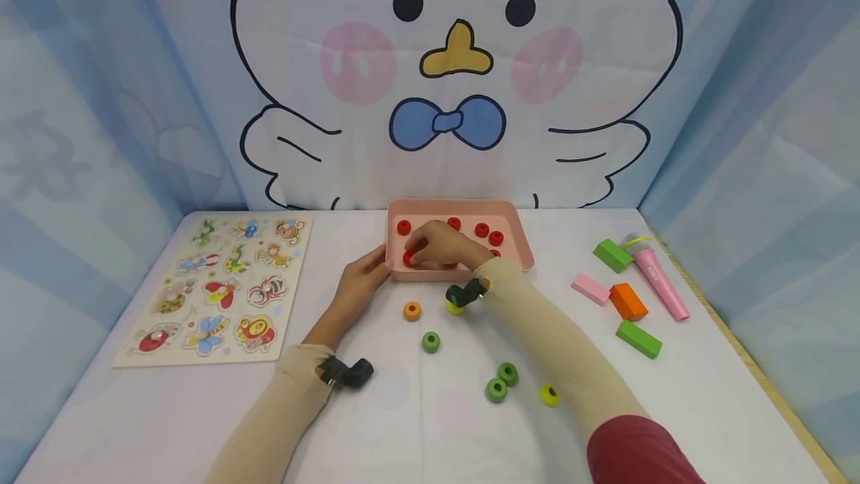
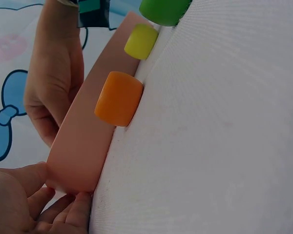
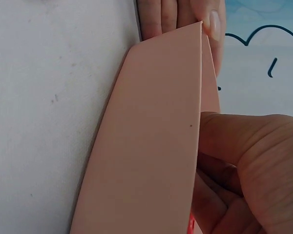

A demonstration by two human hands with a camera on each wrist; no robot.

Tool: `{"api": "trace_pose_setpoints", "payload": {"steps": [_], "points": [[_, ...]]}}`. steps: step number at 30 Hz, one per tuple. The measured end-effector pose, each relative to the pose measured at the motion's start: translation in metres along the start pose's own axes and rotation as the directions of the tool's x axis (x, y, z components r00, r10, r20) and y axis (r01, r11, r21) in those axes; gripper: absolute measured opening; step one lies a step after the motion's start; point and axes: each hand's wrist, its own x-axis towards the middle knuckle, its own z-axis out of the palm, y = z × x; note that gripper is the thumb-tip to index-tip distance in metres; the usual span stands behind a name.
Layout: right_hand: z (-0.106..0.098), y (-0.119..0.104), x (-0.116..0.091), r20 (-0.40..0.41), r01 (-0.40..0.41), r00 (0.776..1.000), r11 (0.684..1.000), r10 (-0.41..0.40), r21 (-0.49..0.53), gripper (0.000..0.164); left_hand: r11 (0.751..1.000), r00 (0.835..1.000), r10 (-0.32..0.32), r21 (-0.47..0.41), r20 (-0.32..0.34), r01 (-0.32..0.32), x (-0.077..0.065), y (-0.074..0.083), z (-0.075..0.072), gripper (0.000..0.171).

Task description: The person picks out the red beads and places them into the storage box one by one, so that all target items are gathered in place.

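Observation:
A shallow pink tray (image 1: pixel 459 275) holds several red beads (image 1: pixel 481 230). My right hand (image 1: pixel 443 243) reaches over its front wall and pinches a red bead (image 1: pixel 408 258) near the left front corner. In the right wrist view the tray's wall hides the right hand's (image 3: pixel 263 170) fingertips. At the tray's left end, my left hand (image 1: pixel 357 286) holds the corner. In the left wrist view, that hand's (image 2: pixel 34 202) thumb lies at the rim and its fingers rest against the outer wall.
In front of the tray lie an orange bead (image 1: pixel 412 311), a yellow bead (image 1: pixel 455 308) and green beads (image 1: pixel 431 342). A second yellow bead (image 1: pixel 549 395) is by the right forearm. An insect puzzle board (image 1: pixel 222 290) lies left; coloured blocks (image 1: pixel 628 302) and a pink microphone (image 1: pixel 661 282) lie right.

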Motion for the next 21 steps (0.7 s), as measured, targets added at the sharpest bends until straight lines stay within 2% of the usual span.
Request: {"api": "trace_pose_setpoints", "payload": {"steps": [14, 17, 21], "points": [[0.002, 0.007, -0.003, 0.003, 0.009, 1.0, 1.0, -0.009, -0.002, 0.032, 1.0, 1.0, -0.014, -0.013, 0.012, 0.014, 0.0, -0.001, 0.003, 0.053], [0.001, 0.011, -0.006, -0.023, 0.018, 1.0, 1.0, -0.018, -0.014, 0.035, 1.0, 1.0, -0.015, -0.006, 0.018, 0.015, 0.001, -0.001, 0.004, 0.052], [0.002, 0.016, -0.014, -0.077, -0.012, 0.997, 1.0, 0.01, -0.026, 0.037, 0.999, 0.999, -0.035, -0.006, 0.007, 0.035, -0.001, -0.006, 0.004, 0.052]]}}
